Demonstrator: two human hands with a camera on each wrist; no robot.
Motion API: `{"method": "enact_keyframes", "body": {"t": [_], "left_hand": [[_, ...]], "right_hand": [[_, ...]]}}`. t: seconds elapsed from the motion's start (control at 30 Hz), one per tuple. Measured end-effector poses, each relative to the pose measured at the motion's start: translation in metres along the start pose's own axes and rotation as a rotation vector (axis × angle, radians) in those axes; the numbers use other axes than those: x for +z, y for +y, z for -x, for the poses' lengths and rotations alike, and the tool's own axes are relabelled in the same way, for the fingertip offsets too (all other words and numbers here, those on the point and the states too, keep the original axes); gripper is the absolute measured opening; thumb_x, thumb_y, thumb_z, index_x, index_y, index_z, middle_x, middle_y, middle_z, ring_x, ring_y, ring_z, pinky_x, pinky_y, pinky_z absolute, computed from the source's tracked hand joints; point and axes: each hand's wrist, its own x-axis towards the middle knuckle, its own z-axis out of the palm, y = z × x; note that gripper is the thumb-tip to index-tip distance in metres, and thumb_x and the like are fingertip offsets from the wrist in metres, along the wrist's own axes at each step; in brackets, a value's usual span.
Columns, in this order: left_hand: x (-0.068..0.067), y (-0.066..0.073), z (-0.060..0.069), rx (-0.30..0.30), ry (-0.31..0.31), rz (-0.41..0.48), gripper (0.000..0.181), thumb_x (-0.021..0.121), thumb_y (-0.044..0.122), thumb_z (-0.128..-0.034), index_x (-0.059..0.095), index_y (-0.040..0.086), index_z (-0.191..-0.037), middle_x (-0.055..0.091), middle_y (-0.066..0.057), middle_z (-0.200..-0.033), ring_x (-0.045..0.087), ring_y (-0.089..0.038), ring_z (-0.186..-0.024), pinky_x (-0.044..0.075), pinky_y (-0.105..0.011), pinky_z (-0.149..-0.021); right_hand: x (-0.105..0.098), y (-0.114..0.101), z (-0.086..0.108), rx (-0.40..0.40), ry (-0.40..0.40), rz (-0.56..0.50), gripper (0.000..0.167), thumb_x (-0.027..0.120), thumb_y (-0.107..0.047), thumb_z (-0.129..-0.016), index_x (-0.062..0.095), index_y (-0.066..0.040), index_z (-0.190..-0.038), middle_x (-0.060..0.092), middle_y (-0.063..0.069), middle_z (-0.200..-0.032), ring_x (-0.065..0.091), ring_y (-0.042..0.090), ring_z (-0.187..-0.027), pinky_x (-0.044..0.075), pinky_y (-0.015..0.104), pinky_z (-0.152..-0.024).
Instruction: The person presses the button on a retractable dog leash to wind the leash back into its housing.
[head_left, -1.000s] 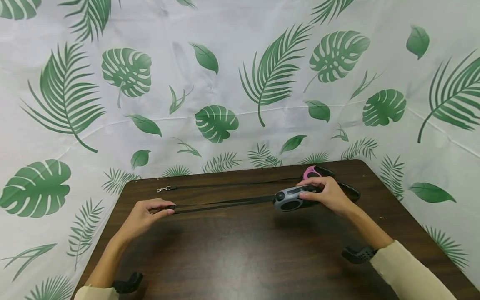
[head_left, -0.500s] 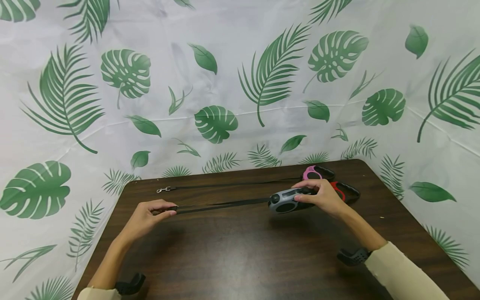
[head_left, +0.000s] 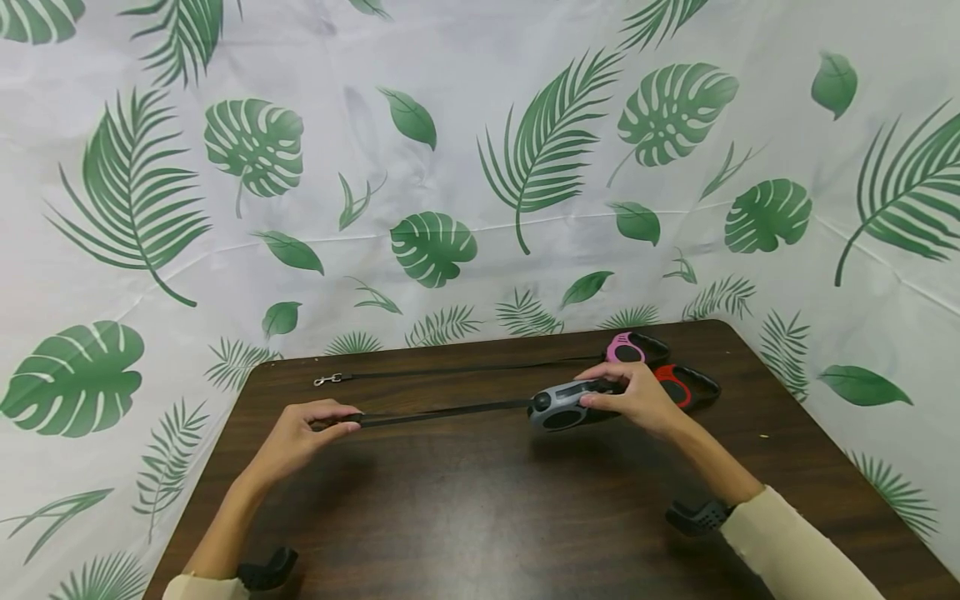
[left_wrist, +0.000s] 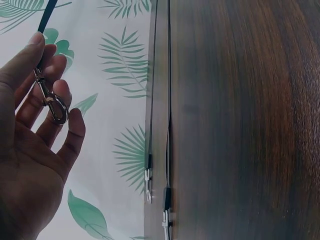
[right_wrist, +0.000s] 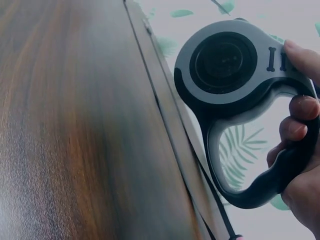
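Fingers point(right_wrist: 294, 129) on the right hand point(head_left: 637, 402) are bending round the black handle point(right_wrist: 256, 198) of a gray leash point(right_wrist: 225, 62), which is hanging in the air over the counter point(head_left: 480, 508). On the left hand point(head_left: 307, 432), the thumb point(left_wrist: 27, 57) and a finger are pinching the end of its black strap point(head_left: 442, 412), while the others are curling loosely near a metal clip point(left_wrist: 51, 102). The strap is stretching between both hands. Behind the right hand, a pink leash point(head_left: 624, 348) and a red leash point(head_left: 672, 387) are lying on the counter.
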Motion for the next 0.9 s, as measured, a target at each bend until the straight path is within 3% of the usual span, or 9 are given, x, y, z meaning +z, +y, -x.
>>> {"method": "enact_keyframes", "body": {"t": [0.53, 0.9], "left_hand": [[0.007, 0.005, -0.003, -0.008, -0.019, 0.037, 0.019, 0.080, 0.009, -0.0951, 0.082, 0.013, -0.113, 0.078, -0.001, -0.103, 0.068, -0.010, -0.088, 0.057, -0.028, -0.072], [0.013, 0.008, -0.006, -0.008, -0.022, 0.034, 0.019, 0.080, 0.011, -0.0952, 0.082, 0.014, -0.114, 0.079, 0.002, -0.105, 0.070, -0.009, -0.094, 0.058, -0.030, -0.080]], "right_hand": [[0.012, -0.006, -0.004, 0.015, -0.012, -0.031, 0.037, 0.088, -0.011, -0.086, 0.077, -0.007, -0.121, 0.075, 0.015, -0.108, 0.067, 0.025, -0.086, 0.058, 0.030, -0.072], [0.017, -0.010, -0.004, -0.023, -0.029, -0.021, 0.038, 0.089, -0.008, -0.085, 0.078, -0.007, -0.121, 0.075, 0.015, -0.110, 0.067, 0.027, -0.089, 0.059, 0.031, -0.075]]}}
